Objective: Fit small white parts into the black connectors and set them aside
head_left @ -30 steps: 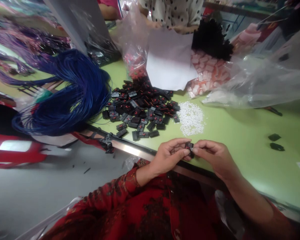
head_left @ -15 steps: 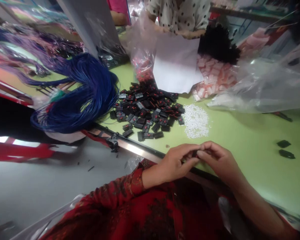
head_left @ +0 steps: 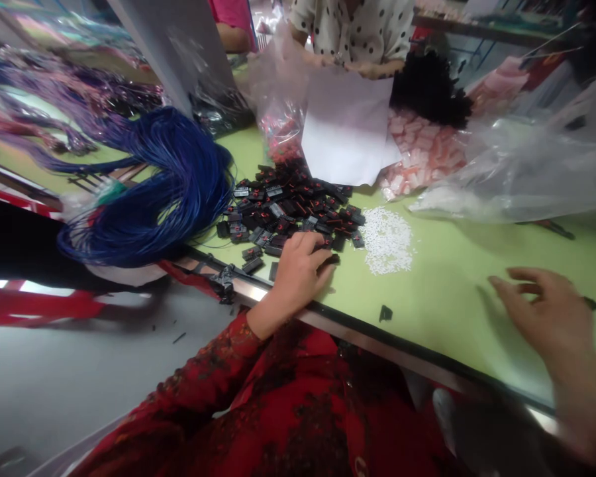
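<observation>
My left hand (head_left: 302,268) lies at the near edge of a heap of black plastic connector housings (head_left: 288,205), some with orange-red parts. Its thumb and index finger close around one black housing (head_left: 334,259). Over the table on the far right, my right hand (head_left: 546,318) is open, thumb and fingers apart with nothing seen between them. Just past its knuckles a dark piece (head_left: 593,303) shows in part. A small black piece (head_left: 386,313) sits alone near the front edge, between the hands. Small white pieces (head_left: 388,242) are spread right of the heap.
A thick bundle of blue wires (head_left: 179,185) lies left of the heap. Behind are a white paper sheet (head_left: 347,126), bagged pale pink parts (head_left: 427,152) and a clear plastic bag (head_left: 526,172). Across the table sits a person in a dotted shirt (head_left: 357,33). The metal table edge (head_left: 251,288) runs in front.
My hands, together over a small dark piece before, have parted. The left moved left to the heap, the right went far right. A black piece now lies where they were.
</observation>
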A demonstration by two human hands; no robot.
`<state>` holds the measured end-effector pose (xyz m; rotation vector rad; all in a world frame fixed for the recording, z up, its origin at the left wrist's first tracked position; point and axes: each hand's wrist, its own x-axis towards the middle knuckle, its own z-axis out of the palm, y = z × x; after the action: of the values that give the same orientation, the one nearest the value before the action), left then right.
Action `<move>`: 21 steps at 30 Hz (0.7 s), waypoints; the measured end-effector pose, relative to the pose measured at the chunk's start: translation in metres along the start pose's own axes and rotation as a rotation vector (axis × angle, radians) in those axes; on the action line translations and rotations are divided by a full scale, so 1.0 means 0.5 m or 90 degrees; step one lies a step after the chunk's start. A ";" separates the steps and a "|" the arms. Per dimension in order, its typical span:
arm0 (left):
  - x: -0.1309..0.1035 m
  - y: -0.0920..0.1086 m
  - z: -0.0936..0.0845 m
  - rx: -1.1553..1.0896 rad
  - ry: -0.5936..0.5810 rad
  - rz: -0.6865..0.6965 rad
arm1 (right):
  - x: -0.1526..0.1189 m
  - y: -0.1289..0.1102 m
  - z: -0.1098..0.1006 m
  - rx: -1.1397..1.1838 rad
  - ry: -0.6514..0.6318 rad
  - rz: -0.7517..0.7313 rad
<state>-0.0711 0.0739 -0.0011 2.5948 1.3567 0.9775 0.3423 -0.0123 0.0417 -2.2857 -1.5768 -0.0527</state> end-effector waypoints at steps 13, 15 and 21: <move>-0.008 0.134 -0.007 -0.921 -0.174 -0.482 | -0.112 -0.306 0.069 0.520 -0.148 -0.309; -0.015 0.146 -0.001 -0.984 -0.192 -0.534 | -0.120 -0.316 0.071 0.525 -0.147 -0.353; -0.023 0.133 -0.003 -1.027 -0.231 -0.554 | -0.103 -0.283 0.068 0.488 -0.223 -0.289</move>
<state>-0.0286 0.0242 0.0159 0.7869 0.7582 0.7576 0.1885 -0.0038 0.0368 -1.3730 -1.8289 0.7379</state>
